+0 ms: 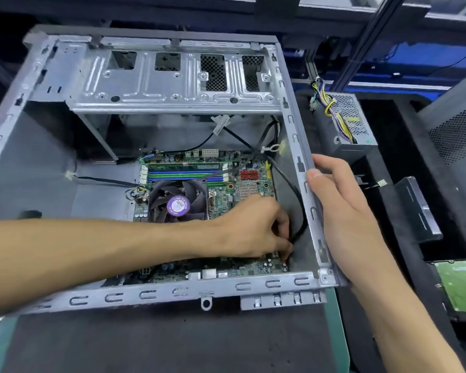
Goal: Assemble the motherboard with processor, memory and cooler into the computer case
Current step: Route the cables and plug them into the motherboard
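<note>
Both my hands are at the open grey sheet-metal computer case, working over the seated board.

I see the green motherboard lying flat on the case floor, its black cooler fan with a purple centre label beside the blue and green memory slots. My left hand reaches in across the board, fingers curled and pinching the end of a black cable at the board's near right corner. My right hand grips the case's right rim, thumb inside. A grey power supply with yellow wires sits outside, right.
</note>
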`<state>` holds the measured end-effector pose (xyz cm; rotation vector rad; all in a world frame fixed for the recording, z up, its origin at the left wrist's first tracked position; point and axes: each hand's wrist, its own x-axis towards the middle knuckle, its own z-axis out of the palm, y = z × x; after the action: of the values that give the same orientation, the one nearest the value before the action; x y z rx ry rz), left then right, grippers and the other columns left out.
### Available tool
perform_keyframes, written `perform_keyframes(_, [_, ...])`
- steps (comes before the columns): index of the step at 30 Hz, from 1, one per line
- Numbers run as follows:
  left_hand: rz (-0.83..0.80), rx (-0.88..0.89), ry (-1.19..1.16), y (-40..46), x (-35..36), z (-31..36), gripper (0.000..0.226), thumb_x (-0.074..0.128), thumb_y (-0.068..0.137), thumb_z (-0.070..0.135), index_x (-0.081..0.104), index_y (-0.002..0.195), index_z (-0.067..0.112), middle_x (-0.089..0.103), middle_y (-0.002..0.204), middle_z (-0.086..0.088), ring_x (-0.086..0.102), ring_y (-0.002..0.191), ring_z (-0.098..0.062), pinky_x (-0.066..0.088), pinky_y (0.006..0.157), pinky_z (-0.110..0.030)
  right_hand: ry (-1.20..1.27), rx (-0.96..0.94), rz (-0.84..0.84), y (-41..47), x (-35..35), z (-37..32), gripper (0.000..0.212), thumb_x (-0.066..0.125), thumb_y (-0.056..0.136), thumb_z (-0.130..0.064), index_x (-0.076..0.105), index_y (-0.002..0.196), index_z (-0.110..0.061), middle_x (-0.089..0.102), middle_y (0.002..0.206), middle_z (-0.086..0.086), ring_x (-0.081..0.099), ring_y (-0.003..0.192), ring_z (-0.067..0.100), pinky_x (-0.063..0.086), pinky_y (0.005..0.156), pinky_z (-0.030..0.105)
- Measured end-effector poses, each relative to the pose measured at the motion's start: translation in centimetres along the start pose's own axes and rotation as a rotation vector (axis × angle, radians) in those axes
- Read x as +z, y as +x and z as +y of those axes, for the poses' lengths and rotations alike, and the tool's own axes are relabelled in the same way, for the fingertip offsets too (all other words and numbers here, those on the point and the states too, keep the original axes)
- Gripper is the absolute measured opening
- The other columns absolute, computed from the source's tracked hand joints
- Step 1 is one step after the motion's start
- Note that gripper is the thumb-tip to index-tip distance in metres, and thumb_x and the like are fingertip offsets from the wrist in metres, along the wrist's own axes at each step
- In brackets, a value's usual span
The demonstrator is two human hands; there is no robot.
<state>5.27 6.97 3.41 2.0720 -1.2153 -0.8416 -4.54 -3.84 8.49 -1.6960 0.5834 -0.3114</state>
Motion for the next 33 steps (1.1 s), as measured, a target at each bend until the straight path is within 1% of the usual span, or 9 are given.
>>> perform_keyframes(4, [0.020,-0.001,-0.026,0.0,0.2,-0.1,0.016,0.082,0.079,0.025,0.074,0.070,0.015,0.072,0.068,0.005,0.063,0.062,-0.006,0.047,0.060,-0.015,-0.006,-0.010,0.004,0.0,0.0,0.0,0.018,0.049,0.104,-0.029,0.061,0.113,-0.040,0.064,0.082,-0.026,0.059,0.074,-0.010,0.041,0.061,0.003])
perform_keyframes(7, [0.027,0.002,-0.038,-0.1,0.4,-0.2,0.013,0.081,0.079,0.022,0.074,0.071,0.014,0.073,0.072,0.001,0.066,0.070,-0.013,0.053,0.071,-0.028,-0.012,-0.013,0.001,-0.1,-0.1,0.0,0.018,0.049,0.104,-0.030,0.061,0.115,-0.038,0.064,0.082,-0.025,0.059,0.074,-0.011,0.041,0.061,0.003])
perform_keyframes(10, [0.019,0.003,-0.039,0.0,0.4,-0.2,0.014,0.080,0.080,0.022,0.073,0.070,0.015,0.073,0.072,-0.001,0.067,0.069,-0.015,0.054,0.071,-0.031,-0.012,-0.013,0.002,0.0,-0.1,0.0,0.019,0.049,0.104,-0.030,0.060,0.116,-0.038,0.066,0.086,-0.024,0.060,0.077,-0.011,0.041,0.063,0.003])
perform_keyframes(13, [0.032,0.011,-0.037,-0.1,0.3,-0.1,0.013,0.080,0.079,0.022,0.073,0.070,0.015,0.073,0.072,0.000,0.066,0.068,-0.013,0.054,0.071,-0.031,-0.013,-0.016,0.006,0.0,-0.1,0.1,0.018,0.050,0.104,-0.030,0.060,0.116,-0.038,0.066,0.086,-0.023,0.061,0.078,-0.009,0.042,0.063,0.004])
perform_keyframes(16, [0.055,0.031,-0.014,-0.3,0.4,-0.1,0.012,0.080,0.080,0.023,0.074,0.071,0.015,0.072,0.073,0.002,0.065,0.068,-0.012,0.053,0.071,-0.031,-0.013,-0.018,0.008,0.1,-0.2,0.1,0.019,0.050,0.104,-0.031,0.060,0.118,-0.038,0.068,0.091,-0.017,0.062,0.079,-0.008,0.042,0.063,0.004])
perform_keyframes(19, [0.041,0.052,0.022,-0.3,0.3,0.1,0.012,0.079,0.081,0.023,0.074,0.072,0.015,0.072,0.073,0.003,0.064,0.066,-0.010,0.053,0.070,-0.032,-0.017,-0.019,0.008,0.1,-0.2,0.2,0.018,0.050,0.104,-0.032,0.060,0.119,-0.037,0.068,0.092,-0.020,0.062,0.079,-0.009,0.042,0.064,0.004])
perform_keyframes(24, [-0.062,0.061,0.057,0.2,-0.6,0.5,0.008,0.077,0.079,0.019,0.071,0.076,0.014,0.071,0.072,0.003,0.065,0.068,-0.012,0.054,0.068,-0.030,-0.026,-0.020,0.011,0.2,-0.1,0.5,0.017,0.050,0.105,-0.031,0.060,0.118,-0.036,0.066,0.088,-0.028,0.062,0.078,-0.010,0.042,0.063,0.004])
perform_keyframes(29, [-0.037,0.021,0.028,0.5,-1.2,0.6,0.012,0.078,0.077,0.019,0.071,0.067,0.017,0.071,0.067,0.006,0.061,0.062,-0.005,0.052,0.065,-0.023,-0.029,-0.022,0.020,0.1,-0.2,0.5,0.018,0.050,0.105,-0.034,0.061,0.118,-0.039,0.068,0.095,-0.027,0.063,0.080,-0.010,0.043,0.062,0.004])
perform_keyframes(33, [-0.050,0.015,0.020,0.5,-1.0,0.5,0.013,0.077,0.081,0.023,0.071,0.071,0.018,0.071,0.068,0.004,0.062,0.061,-0.006,0.052,0.062,-0.021,-0.024,-0.024,0.023,0.0,-0.2,0.4,0.018,0.050,0.104,-0.033,0.062,0.118,-0.038,0.068,0.094,-0.027,0.062,0.079,-0.011,0.042,0.061,0.003])
